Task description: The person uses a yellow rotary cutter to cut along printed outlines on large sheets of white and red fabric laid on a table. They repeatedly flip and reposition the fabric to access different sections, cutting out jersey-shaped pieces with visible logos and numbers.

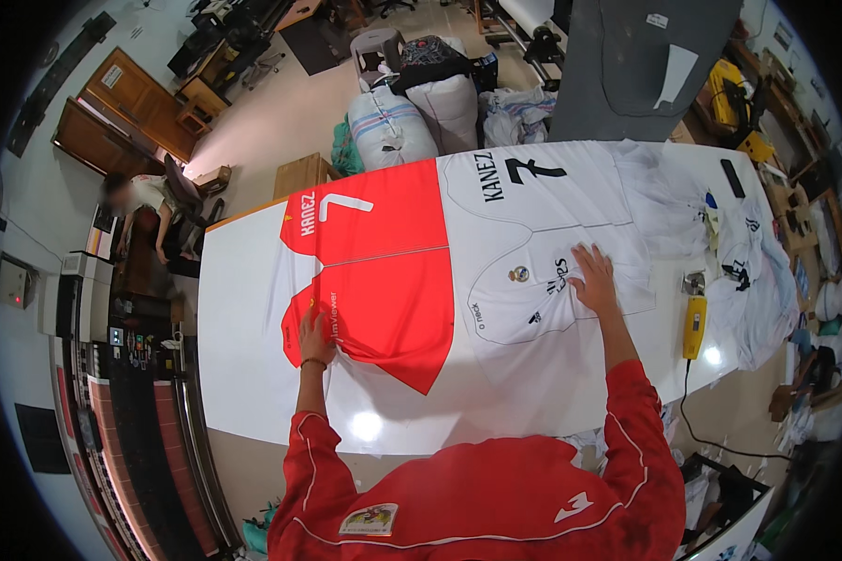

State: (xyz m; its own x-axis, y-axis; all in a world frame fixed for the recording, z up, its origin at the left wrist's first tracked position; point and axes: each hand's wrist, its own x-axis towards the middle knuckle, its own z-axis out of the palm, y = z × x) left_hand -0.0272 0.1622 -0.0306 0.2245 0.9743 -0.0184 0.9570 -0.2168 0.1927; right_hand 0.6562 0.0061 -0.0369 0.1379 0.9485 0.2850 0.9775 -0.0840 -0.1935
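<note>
Printed fabric jersey panels lie on a large white table. My left hand (315, 339) rests on the lower left edge of the red printed panels (400, 301), where the cloth is rumpled; whether its fingers pinch the cloth I cannot tell. My right hand (594, 278) lies flat with spread fingers on the white printed panels (512, 252), just right of the dark chest lettering. The red and white panels meet side by side, and each has a large number 7. A yellow corded electric cutter (695, 319) lies to the right of my right hand.
The white table (245, 379) reaches out on both sides. Crumpled white fabric (758, 301) and a dark flat object (732, 178) are at its right end. Stuffed sacks (393, 130) stand behind it, beside a grey panel (645, 63). A person (151, 203) sits at far left, near a wide-format printer (133, 435).
</note>
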